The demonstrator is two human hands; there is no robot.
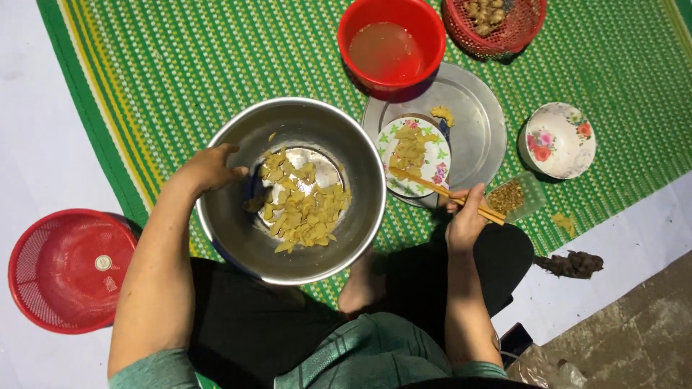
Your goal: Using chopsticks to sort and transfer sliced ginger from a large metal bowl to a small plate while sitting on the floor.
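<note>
Head view: left hand point(209, 167) fingers clasping steel bowl point(360, 209) rim, right hand point(466, 216) fingers pinching chopsticks point(440, 190) over floral plate point(432, 137).

A round white label point(103, 263) sticks to the inside floor of the red basket point(29, 288) at the left, with a darker ring at its middle. Just below it sits a smaller pale red tag point(110, 284), too small to read its shape well. A clear plastic tub point(516, 196), rectangular and filled with brownish grains, lies at the edge of the green mat point(180, 65), just beside the right hand point(467, 216). At the lower right a crumpled clear bag point(544, 371) lies on the floor, and near it a dark flat slab point(516, 337), possibly a phone.
</note>
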